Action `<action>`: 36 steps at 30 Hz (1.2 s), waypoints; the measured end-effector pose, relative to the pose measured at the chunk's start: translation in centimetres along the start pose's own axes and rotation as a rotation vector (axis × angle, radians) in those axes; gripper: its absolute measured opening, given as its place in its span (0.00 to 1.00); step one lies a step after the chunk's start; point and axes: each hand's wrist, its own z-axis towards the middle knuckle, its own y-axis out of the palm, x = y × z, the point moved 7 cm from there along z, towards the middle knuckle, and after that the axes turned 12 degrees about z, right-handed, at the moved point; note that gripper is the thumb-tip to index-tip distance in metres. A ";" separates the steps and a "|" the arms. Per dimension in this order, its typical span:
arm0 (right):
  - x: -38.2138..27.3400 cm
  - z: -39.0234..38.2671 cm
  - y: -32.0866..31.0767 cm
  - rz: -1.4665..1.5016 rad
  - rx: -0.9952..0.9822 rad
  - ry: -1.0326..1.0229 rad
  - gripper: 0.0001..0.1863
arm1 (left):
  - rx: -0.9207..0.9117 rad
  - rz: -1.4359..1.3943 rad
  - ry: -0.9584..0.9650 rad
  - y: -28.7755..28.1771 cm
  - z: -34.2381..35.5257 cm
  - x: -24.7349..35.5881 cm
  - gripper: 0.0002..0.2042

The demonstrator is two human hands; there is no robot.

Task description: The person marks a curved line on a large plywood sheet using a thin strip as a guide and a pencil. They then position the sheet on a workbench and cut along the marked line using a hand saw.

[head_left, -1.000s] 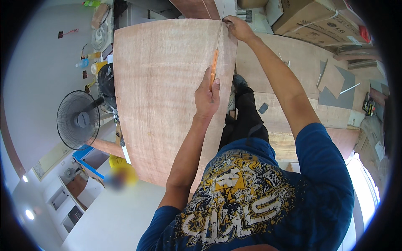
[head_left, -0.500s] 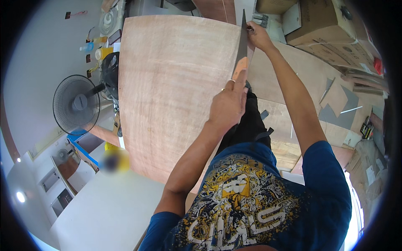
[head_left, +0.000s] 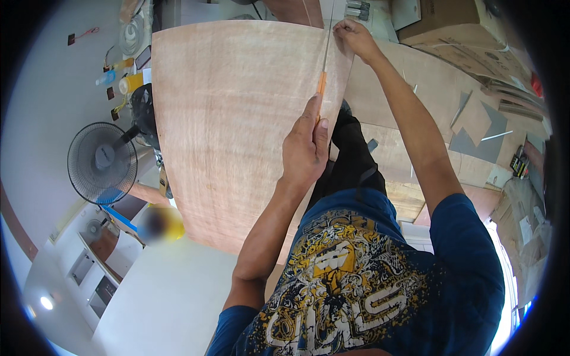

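A large sheet of plywood (head_left: 237, 130) with a pale reddish grain lies in front of me. My left hand (head_left: 304, 148) is closed around the orange handle of a handsaw (head_left: 322, 86). The blade points away from me near the sheet's right side and shows almost edge-on, with a narrow strip of wood to its right. At the far right corner, my right hand (head_left: 355, 40) has its fingers bent and closed on the edge of that strip. How deep the blade sits in the wood cannot be made out.
A standing fan (head_left: 102, 163) is left of the sheet, near a yellow container (head_left: 132, 83). A cardboard box (head_left: 457, 53) stands far right. Thin boards (head_left: 475, 127) lie on the right, and a white tabletop (head_left: 160, 291) is at near left. A blurred person in yellow (head_left: 161, 224) is beyond it.
The saw blade has turned from showing its flat side to nearly edge-on. My left hand with the saw appears slightly further left; my right hand keeps its place at the corner.
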 end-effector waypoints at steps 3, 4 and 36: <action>0.0 -0.3 -0.2 -0.007 0.016 -0.044 0.12 | 0.015 0.003 0.018 0.7 0.8 -0.2 0.21; 0.1 -0.4 -0.1 -0.001 0.010 -0.032 0.13 | 0.024 0.001 0.023 1.0 0.9 -0.3 0.21; -1.4 -0.6 0.3 -0.138 -0.035 -0.128 0.13 | -0.090 0.087 0.009 2.9 1.6 -1.0 0.21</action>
